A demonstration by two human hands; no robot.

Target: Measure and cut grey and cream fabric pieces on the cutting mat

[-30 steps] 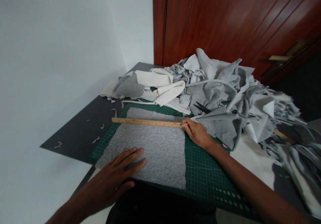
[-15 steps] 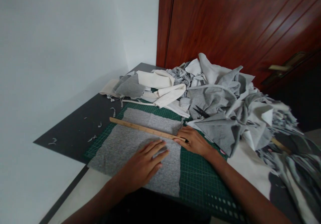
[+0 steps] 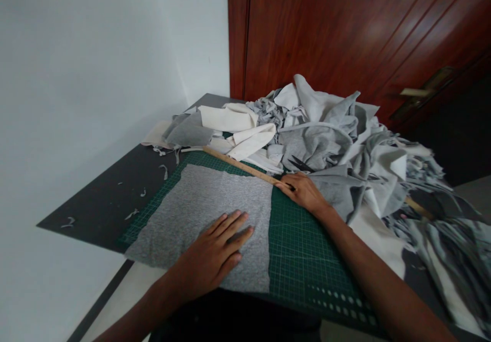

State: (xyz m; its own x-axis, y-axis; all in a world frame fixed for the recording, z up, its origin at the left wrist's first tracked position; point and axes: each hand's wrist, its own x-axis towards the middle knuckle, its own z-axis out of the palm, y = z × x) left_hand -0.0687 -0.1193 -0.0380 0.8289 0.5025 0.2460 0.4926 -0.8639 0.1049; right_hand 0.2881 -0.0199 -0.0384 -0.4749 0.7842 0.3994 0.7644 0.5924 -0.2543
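A piece of grey heathered fabric [image 3: 215, 194] lies spread over a green cutting mat [image 3: 303, 245]. On the fabric my left hand [image 3: 218, 250] rests flat, palm down, its fingers stretched out. My right hand [image 3: 301, 191] is closed on the right end of a wooden ruler [image 3: 241, 166]. The ruler slants across the mat just beyond the fabric's far edge, and its left end reaches the white cloth pieces. Beyond my right hand, black scissors [image 3: 301, 164] lie on the cloth pile, their handles not visible.
A large heap of grey and white cloth scraps [image 3: 326, 142] covers the back and right of the dark table [image 3: 103, 199]. Folded cream cloth [image 3: 230, 117] lies at the back left. Small thread scraps [image 3: 132, 214] dot the left side. A white wall and a wooden door [image 3: 326, 30] stand behind.
My right hand has moved the ruler away from me, off the fabric's upper part to beyond its far edge. My left hand stays flat on the fabric. The view has shifted slightly.
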